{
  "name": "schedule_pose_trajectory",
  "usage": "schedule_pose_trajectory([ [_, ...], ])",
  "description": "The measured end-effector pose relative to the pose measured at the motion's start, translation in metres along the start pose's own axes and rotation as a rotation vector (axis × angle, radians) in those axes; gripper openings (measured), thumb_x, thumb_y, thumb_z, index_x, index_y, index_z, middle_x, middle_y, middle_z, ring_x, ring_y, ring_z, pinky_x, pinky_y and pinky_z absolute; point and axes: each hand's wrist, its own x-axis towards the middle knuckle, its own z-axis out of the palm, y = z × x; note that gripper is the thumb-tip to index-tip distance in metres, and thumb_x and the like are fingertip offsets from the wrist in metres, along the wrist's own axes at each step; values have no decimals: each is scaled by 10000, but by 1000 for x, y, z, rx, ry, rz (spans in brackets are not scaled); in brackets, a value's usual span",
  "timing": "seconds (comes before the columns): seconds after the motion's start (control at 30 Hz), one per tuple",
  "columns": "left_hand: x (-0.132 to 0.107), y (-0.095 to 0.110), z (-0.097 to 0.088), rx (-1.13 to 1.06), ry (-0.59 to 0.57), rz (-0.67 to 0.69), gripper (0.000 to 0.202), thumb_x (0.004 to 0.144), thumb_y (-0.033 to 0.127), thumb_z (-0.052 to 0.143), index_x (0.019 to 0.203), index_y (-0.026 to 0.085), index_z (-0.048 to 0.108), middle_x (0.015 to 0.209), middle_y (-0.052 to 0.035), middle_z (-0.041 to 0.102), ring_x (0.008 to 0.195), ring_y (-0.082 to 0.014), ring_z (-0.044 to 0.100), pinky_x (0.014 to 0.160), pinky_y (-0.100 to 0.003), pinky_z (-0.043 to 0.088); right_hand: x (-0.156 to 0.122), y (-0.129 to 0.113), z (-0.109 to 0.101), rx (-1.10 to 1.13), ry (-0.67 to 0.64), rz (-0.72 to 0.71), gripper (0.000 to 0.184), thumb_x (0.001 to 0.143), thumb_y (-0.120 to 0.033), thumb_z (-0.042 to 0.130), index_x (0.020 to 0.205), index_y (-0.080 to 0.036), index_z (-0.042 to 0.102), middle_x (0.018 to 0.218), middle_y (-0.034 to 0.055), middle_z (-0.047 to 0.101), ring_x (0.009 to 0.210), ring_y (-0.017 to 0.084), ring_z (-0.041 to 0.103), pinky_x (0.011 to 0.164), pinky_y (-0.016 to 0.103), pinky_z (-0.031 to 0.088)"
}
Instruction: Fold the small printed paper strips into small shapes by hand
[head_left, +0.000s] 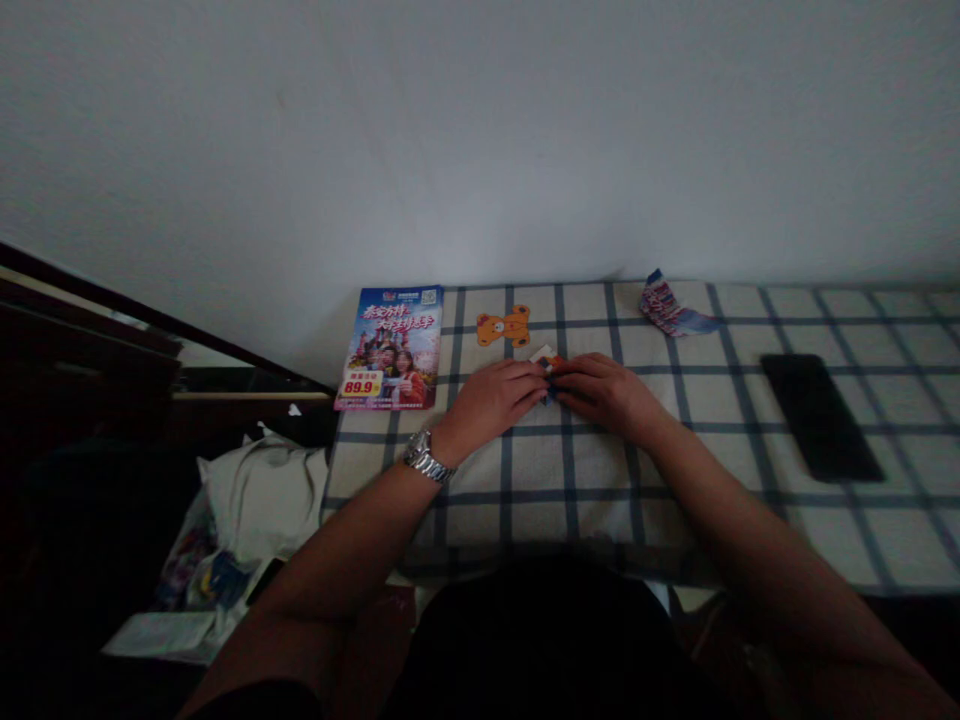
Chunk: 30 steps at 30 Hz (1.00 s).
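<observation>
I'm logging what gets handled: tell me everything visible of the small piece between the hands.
The small piece looks like paper, with white, orange-red and blue patches. A white corner shows at its far end, a bluish tip at its near end. The left grip and right grip touch it from either side and hide much of it, so its full shape is unclear. It is over the checked cloth; whether it rests there cannot be told.

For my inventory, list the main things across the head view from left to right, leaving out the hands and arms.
White bag, flyer, bear picture, small piece of paper, crumpled paper, phone.
</observation>
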Motion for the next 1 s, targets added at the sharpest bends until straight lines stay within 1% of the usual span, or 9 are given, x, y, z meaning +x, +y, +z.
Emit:
schedule_pose_trajectory([
  [0.13, 0, -2, -3, -43, -4, 30, 212, 1059, 319, 600, 1198, 233, 735, 1298, -61, 706, 1191, -219, 673, 1037, -416, 583, -1, 0, -1, 1, -6, 2, 186, 1013, -275, 672, 1155, -211, 774, 1239, 116, 763, 1113, 287, 717, 956, 466, 624],
  [0.27, -2, -3, -6, -44, 17, -13, 241, 1040, 310, 635, 1258, 238, 706, 1308, -85, 667, 1213, -239, 648, 1055, -446, 576, -1, -1, -1, 17, -10, 8, 180, 1021, -266, 655, 1144, -234, 784, 1238, 107, 768, 1102, 283, 726, 940, 465, 627],
  [0.37, -3, -3, -8, -13, 5, -40, 226, 1031, 304, 651, 1242, 242, 705, 1257, -74, 681, 1171, -242, 645, 1035, -458, 575, 0, -3, -2, 34, -4, 25, 174, 1025, -260, 649, 1122, -238, 792, 1229, 106, 775, 1086, 279, 731, 932, 467, 626],
  [0.57, -1, -4, -9, 14, -15, -38, 206, 1034, 313, 651, 1213, 240, 722, 1220, -60, 704, 1125, -230, 653, 1015, -440, 557, 3, -7, -6, 63, -2, 40, 164, 1031, -246, 637, 1099, -222, 784, 1208, 113, 780, 1094, 277, 732, 948, 464, 620],
  [0.77, -1, -6, -5, 33, 28, -39, 199, 1069, 309, 589, 1178, 212, 724, 1181, -61, 730, 1099, -225, 670, 986, -429, 543, 2, -7, -6, 86, -7, 74, 184, 1011, -271, 676, 1173, -222, 750, 1221, 120, 766, 1126, 285, 723, 973, 473, 613],
  [0.9, -2, -5, -7, 58, 13, -27, 215, 1081, 334, 566, 1146, 208, 728, 1141, -58, 739, 1058, -222, 672, 958, -422, 529, 0, -4, -4, 65, 18, 76, 137, 1012, -258, 665, 1111, -226, 754, 1163, 117, 750, 1052, 271, 718, 919, 447, 616],
  [1.0, -2, -4, -9, 73, -2, -27, 224, 1083, 343, 560, 1114, 198, 729, 1111, -57, 740, 1020, -218, 670, 926, -404, 518, -1, -4, -4, 75, -9, 85, 132, 1024, -277, 643, 1090, -234, 750, 1114, 109, 736, 1002, 258, 714, 883, 421, 613],
])
